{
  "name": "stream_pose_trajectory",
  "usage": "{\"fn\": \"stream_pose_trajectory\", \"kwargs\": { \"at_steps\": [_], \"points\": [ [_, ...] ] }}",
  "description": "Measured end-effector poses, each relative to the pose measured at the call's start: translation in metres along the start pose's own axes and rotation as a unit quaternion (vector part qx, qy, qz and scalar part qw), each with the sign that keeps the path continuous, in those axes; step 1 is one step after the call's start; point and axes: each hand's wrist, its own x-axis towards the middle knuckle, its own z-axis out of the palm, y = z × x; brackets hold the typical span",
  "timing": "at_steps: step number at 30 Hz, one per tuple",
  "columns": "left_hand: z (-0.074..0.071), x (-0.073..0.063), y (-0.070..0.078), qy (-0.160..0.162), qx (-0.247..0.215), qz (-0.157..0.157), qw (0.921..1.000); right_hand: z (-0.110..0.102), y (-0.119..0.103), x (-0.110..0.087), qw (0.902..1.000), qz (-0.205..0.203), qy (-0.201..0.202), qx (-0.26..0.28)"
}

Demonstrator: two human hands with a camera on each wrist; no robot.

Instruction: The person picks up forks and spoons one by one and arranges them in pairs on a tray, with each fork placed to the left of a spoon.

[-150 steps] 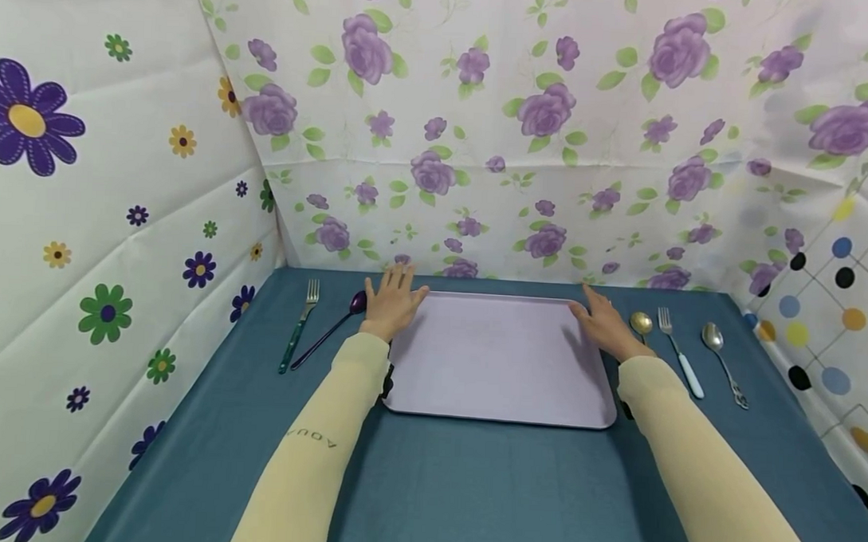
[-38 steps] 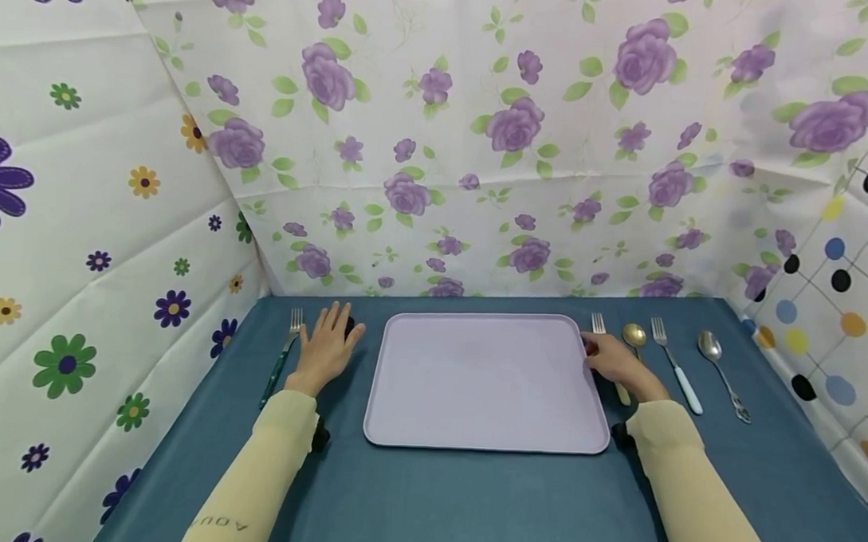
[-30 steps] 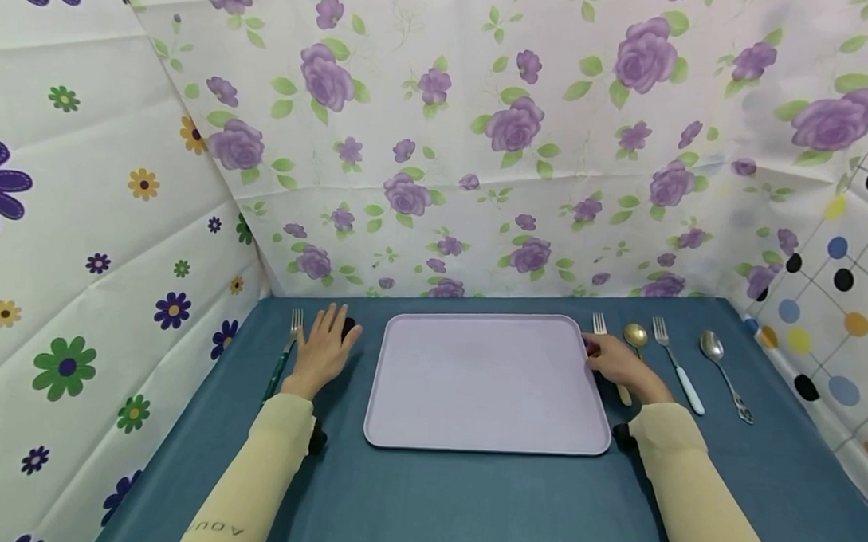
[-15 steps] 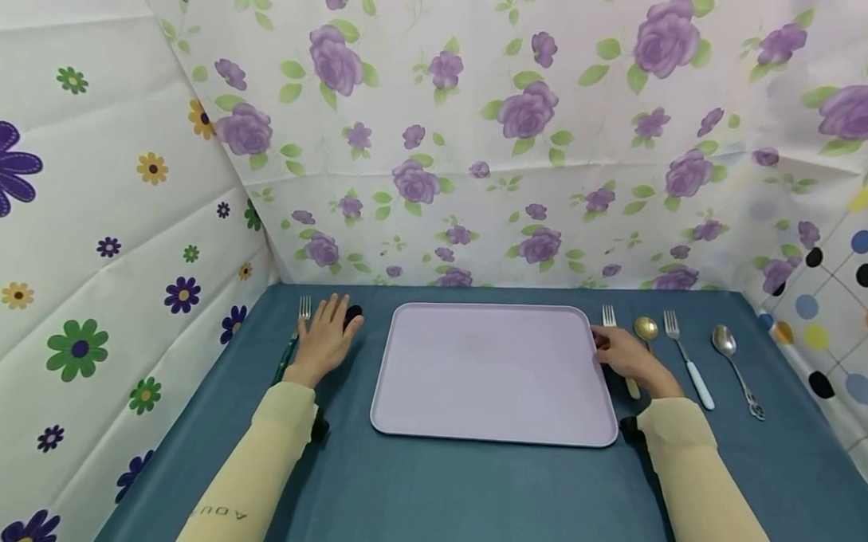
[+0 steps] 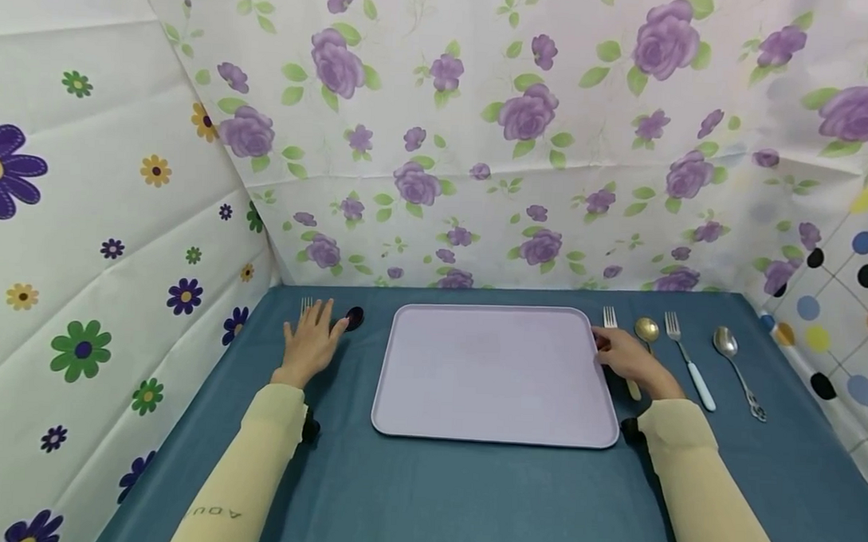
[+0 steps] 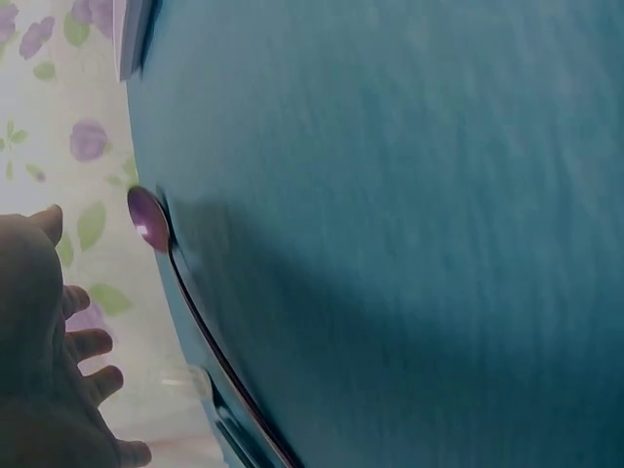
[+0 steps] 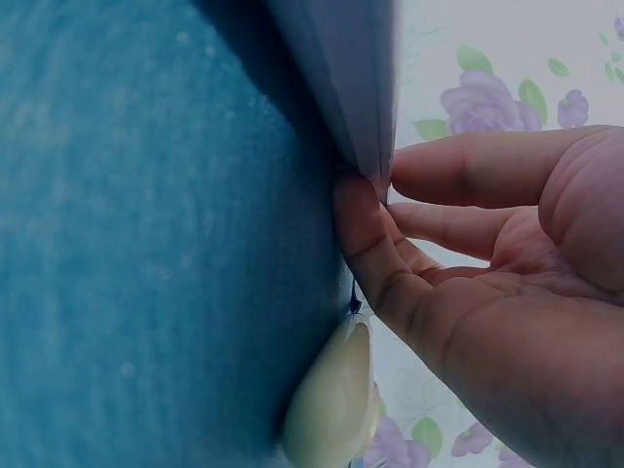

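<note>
Backdrop, floral cloth (image 5: 480, 193): rising beyond the fingertips of both hands. Table covering, blue cloth (image 5: 483, 504): spread below all the fingers.

Tray (image 5: 498, 377), lavender, rectangular: flat on the blue cloth between the two sets of fingers, its right edge at the right fingertips.

Right hand (image 5: 635, 362): thumb and fingers pinching the tray's edge. Left hand (image 5: 308, 348): fingers spread and fairly straight, grasping nothing, apart from the tray.

Purple spoon (image 6: 148, 216): bowl just beside the left thumb tip. Silver spoon (image 5: 726, 342): farthest right of the right fingers (handle ornate). White-handled fork (image 5: 700, 385): right of those fingers, nearer than the silver spoon. Cream-handled fork (image 5: 609, 319): running under the right hand, tines past the fingers. Green-handled fork (image 6: 232, 429): mostly hidden in the head view behind the left fingers. Gold spoon (image 5: 646, 330): bowl just right of the right fingers.
</note>
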Motion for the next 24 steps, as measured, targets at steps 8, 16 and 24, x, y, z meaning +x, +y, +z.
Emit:
{"fn": "stream_pose_trajectory", "kwargs": {
  "at_steps": [8,16,24],
  "points": [
    [-0.012,-0.008,-0.019,-0.019,-0.014,-0.036,0.9991,0.000,0.001,0.001,1.0000,0.005,0.001,-0.002],
    [-0.016,-0.013,-0.030,-0.028,-0.014,-0.056,0.9980,-0.001,0.001,0.001,1.0000,0.005,0.001,-0.008],
    [-0.015,-0.015,-0.033,0.000,0.004,-0.062,0.9981,0.000,0.002,0.001,1.0000,0.006,-0.001,-0.006]
  ]
}}
